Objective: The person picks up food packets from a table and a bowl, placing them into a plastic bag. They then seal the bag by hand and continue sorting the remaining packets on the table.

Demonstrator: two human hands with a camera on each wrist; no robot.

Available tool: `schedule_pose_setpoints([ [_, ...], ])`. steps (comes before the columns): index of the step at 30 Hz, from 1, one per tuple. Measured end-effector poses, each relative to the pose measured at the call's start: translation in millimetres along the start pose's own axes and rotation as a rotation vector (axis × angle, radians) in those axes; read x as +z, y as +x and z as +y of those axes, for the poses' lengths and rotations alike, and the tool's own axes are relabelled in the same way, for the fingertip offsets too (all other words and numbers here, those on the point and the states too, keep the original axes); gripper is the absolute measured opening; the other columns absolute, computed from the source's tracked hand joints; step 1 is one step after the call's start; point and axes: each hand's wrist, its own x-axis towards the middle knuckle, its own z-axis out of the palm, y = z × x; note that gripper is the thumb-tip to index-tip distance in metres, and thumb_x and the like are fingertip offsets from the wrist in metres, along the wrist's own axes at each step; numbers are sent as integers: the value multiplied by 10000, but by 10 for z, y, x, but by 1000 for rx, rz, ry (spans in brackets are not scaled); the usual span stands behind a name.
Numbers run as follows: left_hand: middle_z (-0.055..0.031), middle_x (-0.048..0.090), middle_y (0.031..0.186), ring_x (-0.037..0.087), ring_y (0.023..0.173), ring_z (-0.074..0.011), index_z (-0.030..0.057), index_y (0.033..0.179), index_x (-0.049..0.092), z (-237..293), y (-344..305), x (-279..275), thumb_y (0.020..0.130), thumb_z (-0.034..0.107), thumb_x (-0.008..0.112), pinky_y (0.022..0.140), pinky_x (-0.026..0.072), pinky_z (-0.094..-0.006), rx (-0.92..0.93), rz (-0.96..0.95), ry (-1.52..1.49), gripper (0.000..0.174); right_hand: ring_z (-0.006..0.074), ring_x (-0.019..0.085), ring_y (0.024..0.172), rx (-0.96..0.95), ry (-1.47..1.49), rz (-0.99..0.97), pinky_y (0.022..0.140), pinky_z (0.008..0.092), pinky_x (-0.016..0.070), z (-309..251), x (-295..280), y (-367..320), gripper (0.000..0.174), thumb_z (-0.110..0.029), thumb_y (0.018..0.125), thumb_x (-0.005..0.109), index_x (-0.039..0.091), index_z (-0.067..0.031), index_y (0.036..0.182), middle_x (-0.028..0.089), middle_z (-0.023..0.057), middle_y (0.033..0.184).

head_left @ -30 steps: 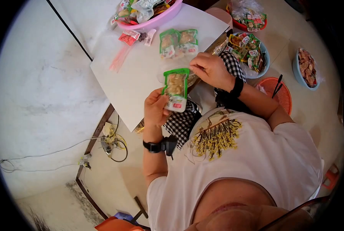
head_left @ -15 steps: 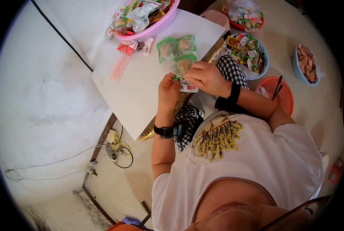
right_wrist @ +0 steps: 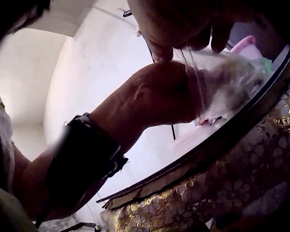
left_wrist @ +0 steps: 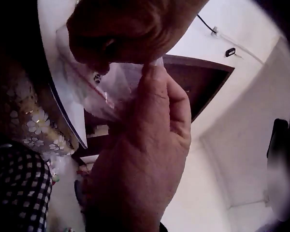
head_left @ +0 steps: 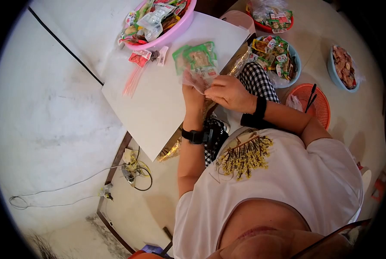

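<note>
Green-edged food packets point(head_left: 200, 58) lie at the white table's near right edge, under or inside a clear plastic bag point(head_left: 194, 81). The left hand point(head_left: 194, 100) is at the bag's near end; in the left wrist view its thumb and fingers pinch the clear film point(left_wrist: 106, 92), the left hand point(left_wrist: 145, 140) being close beneath the other. The right hand point(head_left: 231, 93) pinches the bag's edge beside it. From the right wrist, the right hand point(right_wrist: 183, 24) holds the film above the left hand point(right_wrist: 154, 96). How far the packets sit inside the bag cannot be told.
A pink basin point(head_left: 187, 21) of packets stands on the white table point(head_left: 145, 116), with a red packet point(head_left: 139, 58) and pink strips point(head_left: 134, 82) near it. On the floor are a blue basin point(head_left: 297, 64), an orange basket point(head_left: 322, 103) and a basin of brown pieces point(head_left: 331, 69).
The single green-edged packet has left the left hand and now lies with the others. Both hands have come together at the bag, the left moving away from the body and right.
</note>
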Motion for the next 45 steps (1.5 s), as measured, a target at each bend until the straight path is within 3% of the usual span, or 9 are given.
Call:
schedule_pose_setpoints([
  [11,-186,575,1185,603,1025,-248,-61,1344,389,-115,-182,-11,922,71,565,847,526,-351,-119,-23,172,476,270,563,727,-12,-3,14,609,392,462,1,-1,-30,76,-141,795,662,614,-83,807,530,66,745],
  [19,-180,599,1116,619,927,-233,-25,1235,489,-266,218,-149,971,223,505,750,536,-309,-294,-177,-38,362,287,548,728,-11,-52,22,612,400,449,46,-64,-39,84,-114,778,653,589,-84,822,512,78,737],
  [23,-140,617,954,593,737,-192,-7,1437,298,-104,327,-110,912,49,520,628,506,-292,-391,-213,-326,573,293,553,732,-37,-91,-5,615,401,451,67,-75,-44,91,-101,776,649,587,-83,839,517,81,739],
  [29,-176,416,1375,576,989,-178,23,1489,156,30,-52,32,915,17,533,734,534,-312,-117,-84,-55,687,303,575,751,-3,-110,23,642,401,470,41,-106,10,92,-84,785,643,577,-71,848,555,93,782],
  [32,-121,567,1210,605,972,-169,13,1414,333,116,-313,-19,923,-16,491,762,528,-271,-21,-71,183,516,314,583,768,71,-133,-32,659,401,480,48,-83,-25,110,-64,783,644,573,-53,867,572,113,815],
  [35,-84,629,1084,610,871,-133,-5,1324,479,238,-600,-322,923,-4,526,742,512,-254,-177,-124,458,404,319,579,798,129,-118,-30,688,403,479,-8,-101,-33,146,-57,762,657,557,-38,867,571,123,867],
  [39,-40,664,861,575,657,-110,31,1103,650,399,-790,-537,887,25,624,605,482,-259,167,-21,872,218,311,566,892,31,-140,-46,751,395,476,-64,-153,-42,151,-58,747,680,569,-45,847,565,114,967],
  [42,-27,629,799,624,631,-163,108,1065,678,503,-738,-542,848,54,629,561,496,-292,522,-55,1353,229,318,549,1004,-78,-220,-108,826,402,464,-34,-187,-111,147,-66,742,705,608,-59,852,564,120,1075],
  [45,-29,608,757,642,622,-202,164,1110,667,536,-624,-384,837,133,608,511,477,-302,602,-199,1843,281,326,504,1130,-162,-333,-191,928,428,428,-75,-218,-120,160,-106,737,708,645,-81,882,553,125,1163],
])
